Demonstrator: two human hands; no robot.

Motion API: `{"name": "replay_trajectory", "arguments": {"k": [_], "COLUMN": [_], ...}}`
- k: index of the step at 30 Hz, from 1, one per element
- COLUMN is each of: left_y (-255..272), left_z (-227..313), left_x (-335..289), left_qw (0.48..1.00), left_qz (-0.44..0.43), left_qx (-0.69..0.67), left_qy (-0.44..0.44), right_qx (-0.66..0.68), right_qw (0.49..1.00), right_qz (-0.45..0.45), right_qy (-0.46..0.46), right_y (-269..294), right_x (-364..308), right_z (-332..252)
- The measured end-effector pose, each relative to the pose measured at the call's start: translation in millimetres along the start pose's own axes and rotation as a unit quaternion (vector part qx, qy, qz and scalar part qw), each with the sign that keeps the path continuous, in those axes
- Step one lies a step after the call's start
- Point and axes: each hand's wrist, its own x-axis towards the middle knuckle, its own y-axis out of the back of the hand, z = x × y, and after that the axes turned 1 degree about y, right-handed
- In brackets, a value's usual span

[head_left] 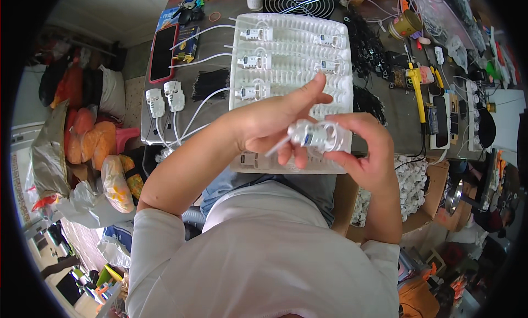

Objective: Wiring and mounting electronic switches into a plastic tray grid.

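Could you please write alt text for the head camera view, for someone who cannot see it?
Seen from above, a person's left hand and right hand together hold a small white plug-like part with a thin white cable. Beyond them, a white moulded tray on a cluttered grey workbench holds similar parts in rows.

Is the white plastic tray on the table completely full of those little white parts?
No. The white tray holds only six white parts; its other slots show bare.

Both hands hold 1 white plug [311,135] w/ coiled cable, above white tray [341,98]: left hand [269,122] & right hand [363,147] grip it. Tray: 6 plugs in slots. Table [220,43]: phone [163,53], 2 white plugs [165,98], black ties [210,83], yellow tool [416,84].
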Motion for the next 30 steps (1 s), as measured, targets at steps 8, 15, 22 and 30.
{"name": "replay_trajectory", "arguments": {"k": [8, 15, 22, 30], "left_y": [9.9, 81.1, 109.0, 111.1], "left_z": [30.1, 25.0, 6.7, -4.2], "left_x": [-51.3, -31.9, -17.5, -16.1], "left_qw": [0.933, 0.838, 0.822, 0.773], "left_qz": [0.17, 0.331, 0.369, 0.409], "left_qx": [0.314, 0.414, 0.405, 0.442], "left_qy": [-0.049, -0.13, -0.157, -0.199], "right_qx": [0.018, -0.081, -0.203, -0.23], "right_qw": [0.982, 0.981, 0.972, 0.966], "right_qz": [0.007, -0.047, -0.073, -0.067], "right_qy": [-0.188, -0.169, -0.092, -0.093], "right_y": [21.1, 14.3, 13.8, 6.1], "right_x": [-9.5, -1.6, 9.5, 10.0], "right_z": [47.0, 87.4, 83.5, 77.5]}}
